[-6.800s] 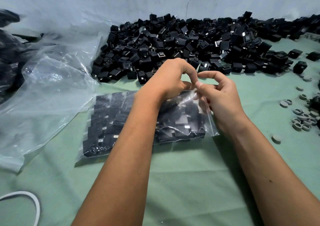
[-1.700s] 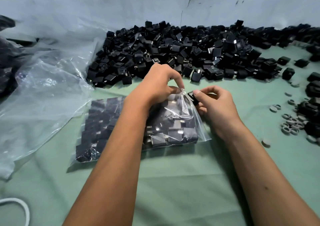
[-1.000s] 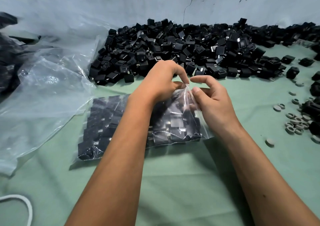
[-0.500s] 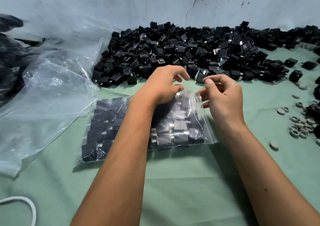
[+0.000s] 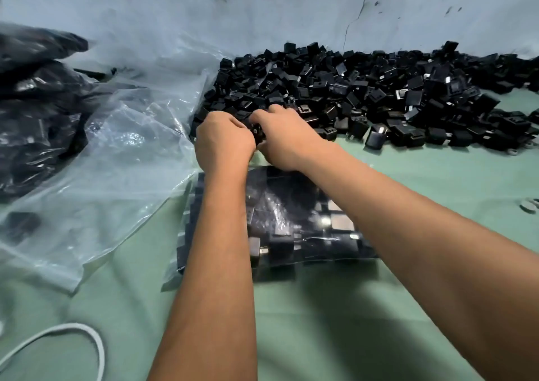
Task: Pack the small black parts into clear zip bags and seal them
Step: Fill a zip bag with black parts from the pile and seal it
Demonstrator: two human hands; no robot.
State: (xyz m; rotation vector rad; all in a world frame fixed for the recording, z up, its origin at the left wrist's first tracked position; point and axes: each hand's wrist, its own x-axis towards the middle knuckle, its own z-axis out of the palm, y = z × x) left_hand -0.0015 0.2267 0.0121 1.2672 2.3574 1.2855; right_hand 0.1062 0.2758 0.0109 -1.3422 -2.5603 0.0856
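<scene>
A clear zip bag (image 5: 306, 223), packed with small black cube-shaped parts in rows, lies flat on the green bench (image 5: 335, 322). Just beyond it, a broad heap of loose black parts (image 5: 364, 95) stretches along the pale wall, some showing small metal pins.

Bare green table (image 5: 335, 322) at lower centre gives room; parts pile (image 5: 364, 95) blocks the top, loose plastic (image 5: 110, 159) crowds the left.
</scene>
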